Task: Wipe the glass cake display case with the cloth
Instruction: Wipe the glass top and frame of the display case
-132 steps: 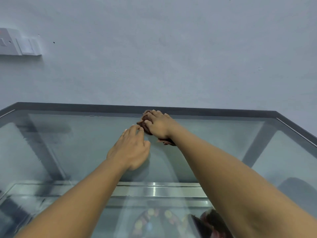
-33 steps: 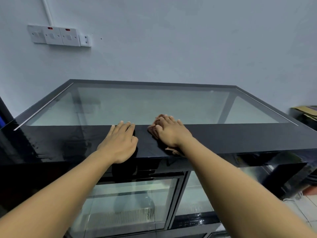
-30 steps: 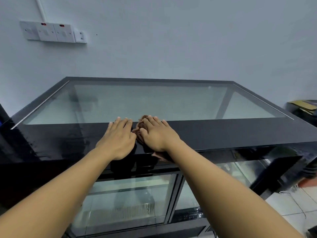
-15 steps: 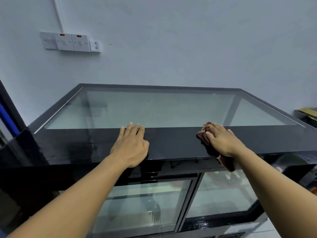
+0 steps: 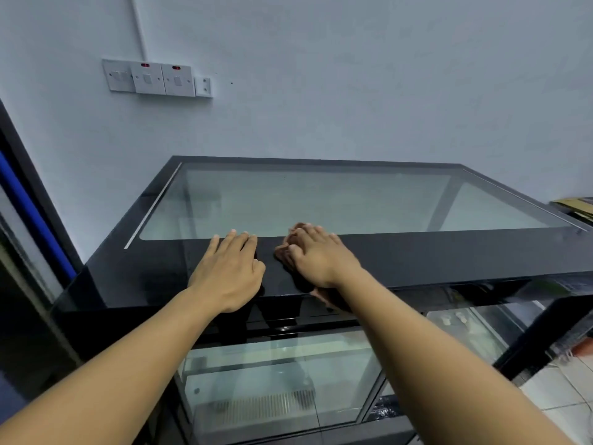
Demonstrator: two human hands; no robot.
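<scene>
From the head camera, the glass cake display case (image 5: 449,258) stands against a pale wall (image 5: 353,75), seen from above its front edge. Its top is a large glass pane inside a black frame, with a broad glossy black band along the near edge.

Both hands lie on that band, near the middle of the front edge. The left hand (image 5: 229,271) is flat and palm down, holding nothing. Its fingers are straight and close together, and their tips reach the line where the black band meets the glass pane.

The right hand (image 5: 317,258) is just beside it, with a narrow gap between them. It lies palm down on the brown cloth (image 5: 285,248), fingers bent over the wad and thumb against its left side. The cloth is bunched under this hand on the black band. A fold pokes out ahead of and to the left of the fingers, toward the left hand, and another scrap hangs over the case's front edge beneath the wrist. The left hand does not touch the cloth.

Below the top, the case's glass front panels show a metal grille inside.

A row of switch plates (image 5: 154,78) is fixed to the wall above the case's far left corner. Cardboard (image 5: 574,205) shows past the right edge, and floor tiles (image 5: 564,390) lie at lower right.
</scene>
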